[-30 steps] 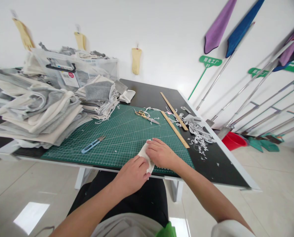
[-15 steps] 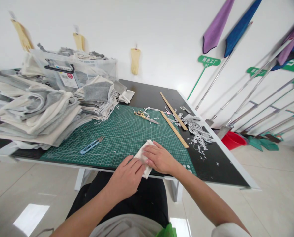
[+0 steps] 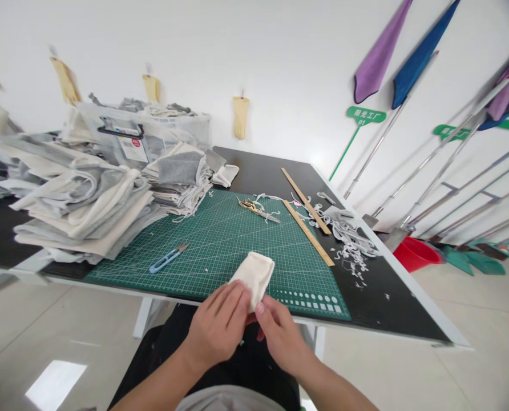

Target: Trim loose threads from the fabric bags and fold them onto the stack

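Note:
A small piece of folded cream cloth [image 3: 254, 273] is held over the front edge of the green cutting mat [image 3: 207, 245]. My left hand [image 3: 220, 321] grips its lower left side, with the fingers lying across the fabric. On its lower right corner, my right hand [image 3: 278, 331] pinches the cloth between thumb and fingers. Blue thread snips [image 3: 168, 258] lie on the mat to the left of my hands. Farther back are gold-handled scissors [image 3: 258, 210]. A wooden ruler [image 3: 309, 233] rests along the mat's right side.
Stacked grey and cream cloths [image 3: 83, 217] cover the table's left, beside a clear plastic box [image 3: 194, 128] heaped with fabric. A second ruler [image 3: 306, 200] and fabric scraps [image 3: 344, 231] lie at the right. Beyond the table's right edge, a red bucket [image 3: 417, 255] stands on the floor.
My right hand has moved from the top of the cloth down to its lower right corner. The cloth's far end is now uncovered and looks wider. The view has shifted slightly.

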`<state>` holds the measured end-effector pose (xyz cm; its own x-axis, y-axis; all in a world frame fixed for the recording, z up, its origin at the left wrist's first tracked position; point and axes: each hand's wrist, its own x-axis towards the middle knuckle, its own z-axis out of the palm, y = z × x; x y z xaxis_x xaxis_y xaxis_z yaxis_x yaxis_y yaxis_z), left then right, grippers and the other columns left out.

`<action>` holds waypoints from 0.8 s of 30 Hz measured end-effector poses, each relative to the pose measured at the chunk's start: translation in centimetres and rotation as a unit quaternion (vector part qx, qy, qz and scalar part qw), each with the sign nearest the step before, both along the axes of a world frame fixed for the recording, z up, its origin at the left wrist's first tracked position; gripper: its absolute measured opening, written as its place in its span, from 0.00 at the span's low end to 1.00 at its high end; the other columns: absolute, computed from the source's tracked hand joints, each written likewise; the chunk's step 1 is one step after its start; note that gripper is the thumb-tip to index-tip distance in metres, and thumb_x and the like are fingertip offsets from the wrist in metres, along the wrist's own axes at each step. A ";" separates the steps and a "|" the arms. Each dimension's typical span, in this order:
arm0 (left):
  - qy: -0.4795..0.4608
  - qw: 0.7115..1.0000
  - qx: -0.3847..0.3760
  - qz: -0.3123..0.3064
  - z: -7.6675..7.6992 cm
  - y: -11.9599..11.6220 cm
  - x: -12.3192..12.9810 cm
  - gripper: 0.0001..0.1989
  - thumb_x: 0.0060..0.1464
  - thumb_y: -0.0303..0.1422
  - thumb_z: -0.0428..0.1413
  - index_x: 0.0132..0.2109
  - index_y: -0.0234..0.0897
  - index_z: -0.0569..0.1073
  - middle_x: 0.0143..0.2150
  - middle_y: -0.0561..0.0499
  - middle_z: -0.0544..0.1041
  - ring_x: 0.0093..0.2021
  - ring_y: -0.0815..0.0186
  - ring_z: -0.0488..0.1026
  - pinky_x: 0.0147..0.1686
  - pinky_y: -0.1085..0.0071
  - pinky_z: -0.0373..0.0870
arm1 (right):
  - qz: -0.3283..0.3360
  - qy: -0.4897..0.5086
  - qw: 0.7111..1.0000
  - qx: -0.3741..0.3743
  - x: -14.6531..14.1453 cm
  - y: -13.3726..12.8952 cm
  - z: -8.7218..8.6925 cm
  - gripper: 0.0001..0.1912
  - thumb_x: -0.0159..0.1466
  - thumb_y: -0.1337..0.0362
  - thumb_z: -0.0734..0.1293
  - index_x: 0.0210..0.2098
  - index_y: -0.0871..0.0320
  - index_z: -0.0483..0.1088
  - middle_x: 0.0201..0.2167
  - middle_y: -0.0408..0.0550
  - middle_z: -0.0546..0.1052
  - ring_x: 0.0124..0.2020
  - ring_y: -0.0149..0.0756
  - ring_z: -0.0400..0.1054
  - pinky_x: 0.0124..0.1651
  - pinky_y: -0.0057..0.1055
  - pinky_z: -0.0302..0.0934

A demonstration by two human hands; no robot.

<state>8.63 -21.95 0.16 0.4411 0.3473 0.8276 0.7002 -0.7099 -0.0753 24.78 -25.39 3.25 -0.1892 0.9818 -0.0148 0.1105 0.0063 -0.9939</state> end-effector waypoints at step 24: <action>-0.067 0.995 -0.051 0.052 -4.3 1.1 -2.6 0.20 0.57 0.36 0.57 0.52 0.26 0.73 0.53 0.36 0.78 0.59 0.51 0.70 0.63 0.51 0.56 | -0.184 0.117 0.976 0.005 -0.1 17.5 2.5 0.11 0.53 0.68 0.68 0.36 0.63 0.76 0.31 0.47 0.80 0.33 0.39 0.74 0.37 0.31 0.67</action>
<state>6.00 -20.89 -4.18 0.2859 0.4705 0.8348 0.7692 -0.6322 0.0928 24.70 -7.91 5.71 0.1793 0.9838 -0.0030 -0.1229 0.0194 -0.9922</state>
